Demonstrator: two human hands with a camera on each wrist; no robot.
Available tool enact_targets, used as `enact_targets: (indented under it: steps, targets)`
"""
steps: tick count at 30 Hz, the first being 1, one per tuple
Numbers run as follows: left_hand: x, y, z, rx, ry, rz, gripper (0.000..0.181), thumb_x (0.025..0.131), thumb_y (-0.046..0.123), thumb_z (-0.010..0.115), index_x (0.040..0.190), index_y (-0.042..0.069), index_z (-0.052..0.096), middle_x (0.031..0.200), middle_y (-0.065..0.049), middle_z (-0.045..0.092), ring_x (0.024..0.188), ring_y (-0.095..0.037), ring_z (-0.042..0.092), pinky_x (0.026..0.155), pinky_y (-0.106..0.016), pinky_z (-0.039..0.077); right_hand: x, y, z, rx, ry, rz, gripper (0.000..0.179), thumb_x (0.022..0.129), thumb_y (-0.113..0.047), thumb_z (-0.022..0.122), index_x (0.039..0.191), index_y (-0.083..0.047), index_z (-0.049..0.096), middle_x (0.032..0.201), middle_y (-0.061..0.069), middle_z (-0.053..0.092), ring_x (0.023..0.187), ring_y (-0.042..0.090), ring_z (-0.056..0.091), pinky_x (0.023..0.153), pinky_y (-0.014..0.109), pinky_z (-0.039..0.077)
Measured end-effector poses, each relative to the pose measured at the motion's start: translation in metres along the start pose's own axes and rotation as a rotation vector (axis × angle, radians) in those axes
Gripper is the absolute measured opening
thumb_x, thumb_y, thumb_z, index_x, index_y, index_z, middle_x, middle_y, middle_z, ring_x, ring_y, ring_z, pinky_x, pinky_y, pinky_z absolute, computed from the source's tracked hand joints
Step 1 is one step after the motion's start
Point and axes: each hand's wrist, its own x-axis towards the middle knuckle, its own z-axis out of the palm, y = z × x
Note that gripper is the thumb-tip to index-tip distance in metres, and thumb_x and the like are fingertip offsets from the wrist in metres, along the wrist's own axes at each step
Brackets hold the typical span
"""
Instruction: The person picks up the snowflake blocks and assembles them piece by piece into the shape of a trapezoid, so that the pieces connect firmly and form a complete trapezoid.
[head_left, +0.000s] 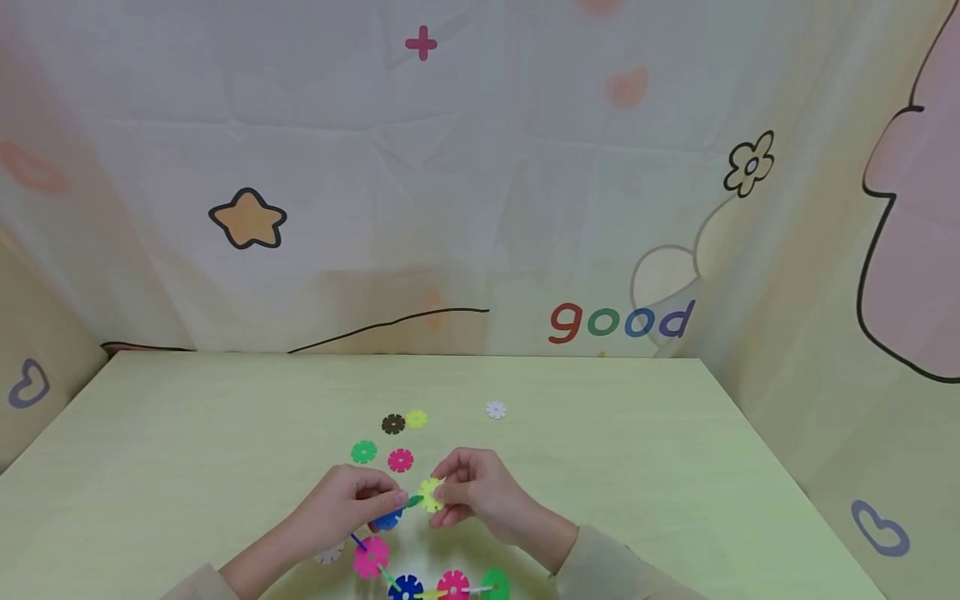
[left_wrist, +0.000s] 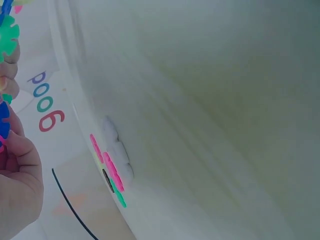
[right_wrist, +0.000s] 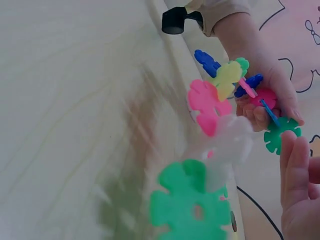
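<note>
My left hand [head_left: 352, 504] pinches a green notched plastic disc [head_left: 414, 501] that belongs to a chain of interlocked discs. From it the chain runs down through a blue disc [head_left: 387, 519], a pink disc [head_left: 371, 557], a dark blue disc [head_left: 406, 587], another pink disc [head_left: 453, 585] and a green end disc [head_left: 496, 584]. My right hand [head_left: 483, 492] pinches a yellow disc [head_left: 431, 495], its edge right at the green one. In the right wrist view the chain's green end disc [right_wrist: 192, 202] is close to the camera, with my left hand [right_wrist: 277, 82] behind.
Loose discs lie on the table [head_left: 637, 467] beyond my hands: brown [head_left: 393, 424], yellow [head_left: 416, 419], green [head_left: 363, 452], pink [head_left: 401, 460] and white [head_left: 496, 410]. Another white disc [head_left: 330, 553] is partly under my left forearm. A printed curtain [head_left: 360, 208] stands behind the table.
</note>
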Motion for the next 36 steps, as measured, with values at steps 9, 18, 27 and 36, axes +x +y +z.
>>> enact_targets:
  steps: [9, 18, 27, 36]
  targets:
    - [0.0002, 0.0034, -0.0023, 0.062, -0.01, 0.038, 0.032, 0.082, 0.039, 0.058, 0.086, 0.008, 0.066, 0.064, 0.0, 0.059, 0.056, -0.008, 0.051, 0.055, -0.024, 0.047, -0.0009, 0.0003, 0.0011, 0.053, -0.026, 0.02, 0.015, 0.082, 0.007, 0.052, 0.097, 0.007, 0.05, 0.066, 0.004, 0.055, 0.053, 0.011, 0.062, 0.05, 0.02, 0.05]
    - [-0.0024, -0.0008, -0.0022, 0.191, -0.033, 0.128, 0.025, 0.084, 0.037, 0.057, 0.093, 0.014, 0.062, 0.062, 0.006, 0.054, 0.053, -0.003, 0.045, 0.051, -0.019, 0.041, -0.0021, 0.0015, 0.002, 0.012, -0.03, 0.034, 0.017, 0.083, 0.003, 0.054, 0.099, 0.004, 0.05, 0.065, 0.003, 0.054, 0.057, 0.013, 0.064, 0.052, 0.021, 0.05]
    - [-0.0013, -0.0031, 0.0008, 0.266, -0.012, 0.201, 0.04, 0.079, 0.039, 0.062, 0.113, 0.018, 0.06, 0.066, 0.01, 0.055, 0.052, 0.0, 0.04, 0.049, -0.017, 0.04, -0.0039, 0.001, 0.0044, 0.016, -0.001, 0.043, 0.017, 0.083, 0.003, 0.055, 0.099, 0.004, 0.049, 0.065, 0.004, 0.053, 0.056, 0.014, 0.064, 0.051, 0.021, 0.05]
    - [-0.0021, 0.0063, 0.0008, 0.514, 0.018, 0.13, 0.048, 0.076, 0.045, 0.063, 0.118, 0.021, 0.057, 0.052, 0.012, 0.039, 0.05, -0.002, 0.035, 0.045, -0.016, 0.03, -0.0023, 0.0026, 0.002, 0.015, 0.003, 0.06, 0.019, 0.084, 0.001, 0.055, 0.101, 0.004, 0.048, 0.065, 0.003, 0.054, 0.058, 0.015, 0.065, 0.052, 0.022, 0.051]
